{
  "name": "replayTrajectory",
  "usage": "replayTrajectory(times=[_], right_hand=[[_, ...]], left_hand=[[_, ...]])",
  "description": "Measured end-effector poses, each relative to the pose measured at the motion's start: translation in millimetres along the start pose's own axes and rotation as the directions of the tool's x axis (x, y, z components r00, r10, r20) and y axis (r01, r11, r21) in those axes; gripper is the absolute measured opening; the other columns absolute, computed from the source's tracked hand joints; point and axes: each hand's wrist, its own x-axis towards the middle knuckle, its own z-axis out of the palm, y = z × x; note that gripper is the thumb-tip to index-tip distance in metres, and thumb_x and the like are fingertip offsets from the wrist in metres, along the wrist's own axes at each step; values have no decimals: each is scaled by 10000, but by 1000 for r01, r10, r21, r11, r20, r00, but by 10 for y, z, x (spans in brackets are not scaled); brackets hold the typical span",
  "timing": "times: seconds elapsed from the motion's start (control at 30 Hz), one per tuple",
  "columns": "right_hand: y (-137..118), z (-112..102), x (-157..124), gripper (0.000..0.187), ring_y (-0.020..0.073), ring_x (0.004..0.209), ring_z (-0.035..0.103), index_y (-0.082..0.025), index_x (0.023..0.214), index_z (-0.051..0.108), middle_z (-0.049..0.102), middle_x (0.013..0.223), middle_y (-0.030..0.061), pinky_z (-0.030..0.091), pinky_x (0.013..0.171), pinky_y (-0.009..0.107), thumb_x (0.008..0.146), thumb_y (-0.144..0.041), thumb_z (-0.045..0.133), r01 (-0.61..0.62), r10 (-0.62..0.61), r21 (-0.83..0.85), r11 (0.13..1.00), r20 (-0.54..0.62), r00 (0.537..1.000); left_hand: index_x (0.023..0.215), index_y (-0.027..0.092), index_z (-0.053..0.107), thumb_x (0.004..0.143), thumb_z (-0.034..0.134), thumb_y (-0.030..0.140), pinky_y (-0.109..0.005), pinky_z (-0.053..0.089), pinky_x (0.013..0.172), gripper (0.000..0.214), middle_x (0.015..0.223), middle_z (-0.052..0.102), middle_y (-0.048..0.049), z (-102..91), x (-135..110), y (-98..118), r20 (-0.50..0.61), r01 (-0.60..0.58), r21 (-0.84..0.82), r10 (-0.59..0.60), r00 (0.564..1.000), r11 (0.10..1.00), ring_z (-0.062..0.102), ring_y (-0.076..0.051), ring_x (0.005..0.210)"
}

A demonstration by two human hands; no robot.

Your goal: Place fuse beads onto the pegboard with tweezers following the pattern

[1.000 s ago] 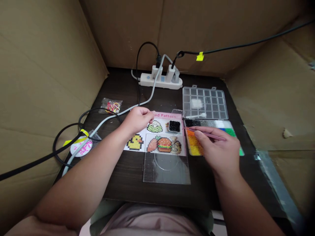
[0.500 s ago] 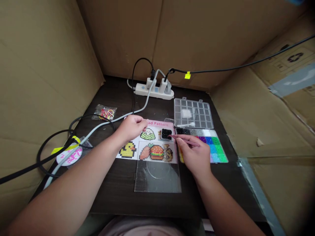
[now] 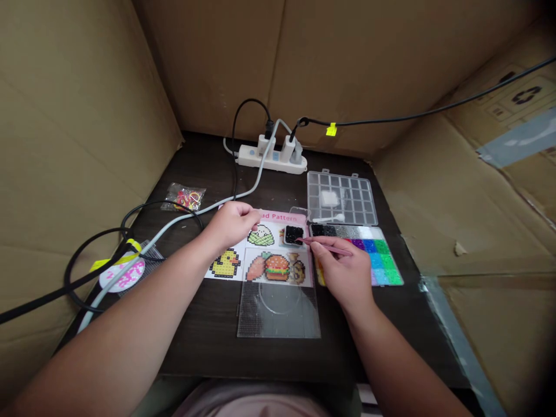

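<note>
My right hand (image 3: pixel 341 272) pinches slim pink tweezers (image 3: pixel 330 247), their tip at the edge of a small dish of black beads (image 3: pixel 294 234). That dish sits on a printed bead pattern sheet (image 3: pixel 278 218) showing a duck, carrot and burger. My left hand (image 3: pixel 232 225) rests loosely curled on the sheet's upper left corner, holding nothing visible. Below the sheet lies a clear pegboard (image 3: pixel 278 310). Right of my right hand is a compartment box of coloured beads (image 3: pixel 369 246), partly hidden by that hand.
A clear compartment box (image 3: pixel 341 198) stands behind the beads. A white power strip (image 3: pixel 271 157) lies at the back of the dark table (image 3: pixel 208 347). Black and grey cables (image 3: pixel 167 223) cross the left side, near a bag of coloured bands (image 3: pixel 185 197). Cardboard walls surround the table.
The tweezers have moved left from above the bead box to the black bead dish. The whole view has shifted, with the table sitting lower and further left.
</note>
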Motion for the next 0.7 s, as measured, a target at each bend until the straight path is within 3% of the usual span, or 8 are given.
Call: replayTrajectory(times=[0.47, 0.7], right_hand=[[-11, -5, 5, 156, 193, 788, 685, -175, 805, 721, 731, 855, 70, 545, 725, 304, 741, -313, 685, -25, 27, 50, 998, -41, 999], [10, -151, -5, 185, 202, 812, 689, -176, 823, 710, 732, 879, 77, 542, 736, 307, 722, -330, 707, -98, 94, 100, 990, 42, 995]], left_hand=[[590, 169, 554, 771, 511, 337, -240, 252, 460, 251, 466, 455, 20, -1, 23, -34, -6, -8, 13, 8, 1000, 1000, 355, -69, 420], [613, 168, 558, 791, 512, 401, -245, 250, 464, 297, 527, 501, -6, 6, 36, -58, -5, 0, 11, 0, 1000, 1000, 379, -73, 442]])
